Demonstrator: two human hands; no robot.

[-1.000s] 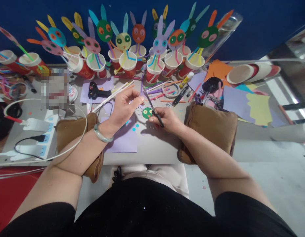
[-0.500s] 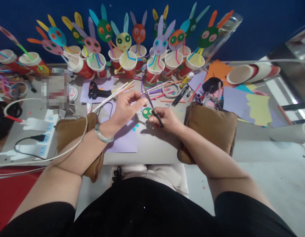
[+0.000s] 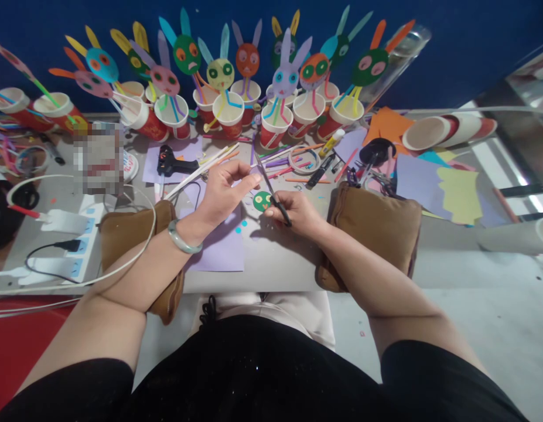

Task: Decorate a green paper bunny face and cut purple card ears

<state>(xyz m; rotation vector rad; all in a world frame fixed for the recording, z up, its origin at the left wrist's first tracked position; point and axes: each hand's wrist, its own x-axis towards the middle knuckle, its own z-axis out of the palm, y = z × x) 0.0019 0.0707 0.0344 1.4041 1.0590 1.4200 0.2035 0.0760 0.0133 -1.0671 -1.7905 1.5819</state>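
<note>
My right hand point(image 3: 297, 212) is closed around a pair of dark scissors point(image 3: 271, 189), the blades pointing away and to the left. Just left of the blades, my left hand point(image 3: 231, 189) has thumb and forefinger pinched together; whatever they hold is too small to make out. Below the scissors on the table lies a green paper disc point(image 3: 261, 201) with pale eyes and an orange mouth, partly covered by my right fingers. Small blue paper dots point(image 3: 241, 227) lie near a purple sheet point(image 3: 218, 252) under my left forearm.
Paper cups point(image 3: 227, 117) with rabbit-faced figures line the back wall. A black glue gun point(image 3: 177, 166), loose sticks and straws point(image 3: 289, 164), and a glue stick point(image 3: 331, 142) lie beyond my hands. Brown cushions point(image 3: 374, 234) flank my forearms. A power strip point(image 3: 84, 234) with cables sits left.
</note>
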